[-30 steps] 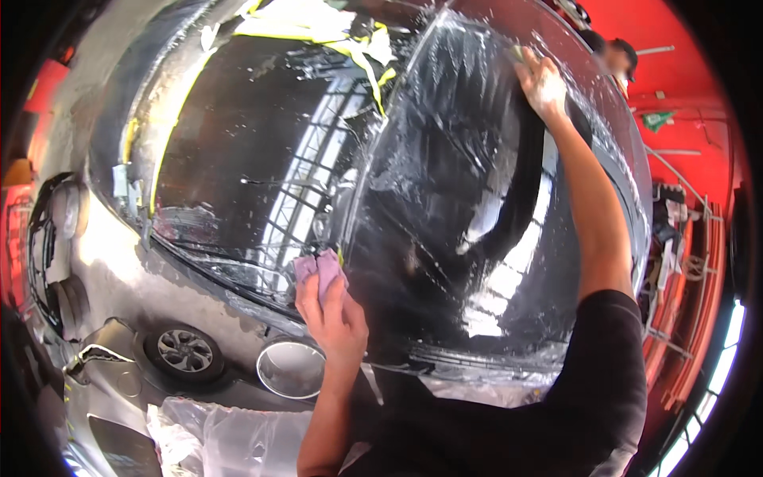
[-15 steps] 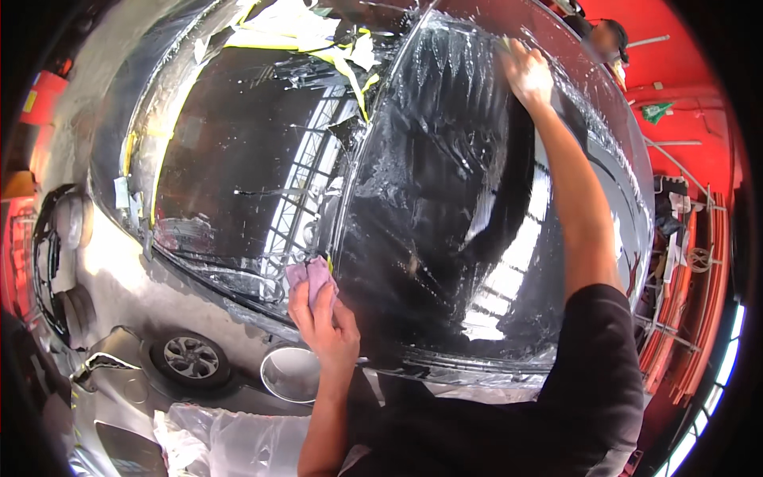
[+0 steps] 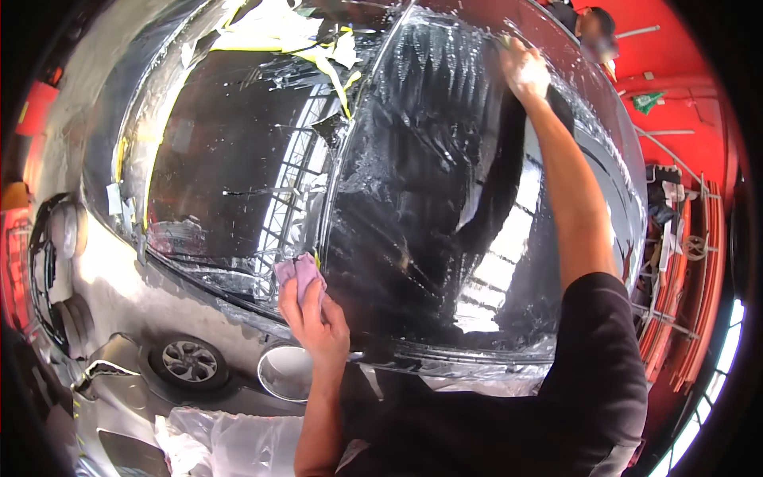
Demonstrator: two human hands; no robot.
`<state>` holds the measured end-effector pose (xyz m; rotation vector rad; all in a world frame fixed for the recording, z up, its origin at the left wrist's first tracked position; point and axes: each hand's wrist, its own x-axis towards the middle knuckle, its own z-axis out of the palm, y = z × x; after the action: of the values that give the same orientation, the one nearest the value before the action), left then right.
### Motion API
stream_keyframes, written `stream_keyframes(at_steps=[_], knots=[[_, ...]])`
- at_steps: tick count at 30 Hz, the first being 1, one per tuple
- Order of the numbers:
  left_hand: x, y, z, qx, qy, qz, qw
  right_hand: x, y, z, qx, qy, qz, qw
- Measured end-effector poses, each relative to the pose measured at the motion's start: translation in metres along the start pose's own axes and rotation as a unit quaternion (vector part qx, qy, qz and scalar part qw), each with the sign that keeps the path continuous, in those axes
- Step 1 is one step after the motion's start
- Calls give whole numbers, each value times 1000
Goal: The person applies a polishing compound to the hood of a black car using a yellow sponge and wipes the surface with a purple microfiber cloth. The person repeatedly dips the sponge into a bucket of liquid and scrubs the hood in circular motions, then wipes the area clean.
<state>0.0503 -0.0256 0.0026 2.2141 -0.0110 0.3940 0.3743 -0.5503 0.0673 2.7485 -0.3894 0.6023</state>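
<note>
In front of me lies a glossy black car panel (image 3: 397, 215), wet and streaked with whitish residue. My right hand (image 3: 526, 73) reaches to its far right part, fingers bent and pressed down on the surface. Whatever is under those fingers is too hidden to make out. My left hand (image 3: 316, 322) is closed around a folded purple cloth (image 3: 299, 273), close to the seam between this panel and the dark glass on the left. Yellow-edged masking tape and white paper (image 3: 274, 32) lie crumpled at the far end of that glass.
A white round tub (image 3: 286, 372) stands below my left hand. Beside it are a car wheel (image 3: 189, 360) and clear plastic sheeting (image 3: 238, 437). Another person (image 3: 596, 32) is at the far right, near a red wall. A rack with red bars (image 3: 691, 294) runs along the right.
The view has shifted slightly, so the car sits further left in it. My right hand has slid a little to the right over the panel. The left hand still holds the cloth.
</note>
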Motion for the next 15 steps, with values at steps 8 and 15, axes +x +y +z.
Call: stream_keyframes(at_steps=[8,15], knots=[[-3,-5,-7,12,19,-15,1000,-145,-56,-118,188,-151,-216,946],[0,-4,-6,9,-12,15,1000,11,-59,-3,71,-8,-85,994]])
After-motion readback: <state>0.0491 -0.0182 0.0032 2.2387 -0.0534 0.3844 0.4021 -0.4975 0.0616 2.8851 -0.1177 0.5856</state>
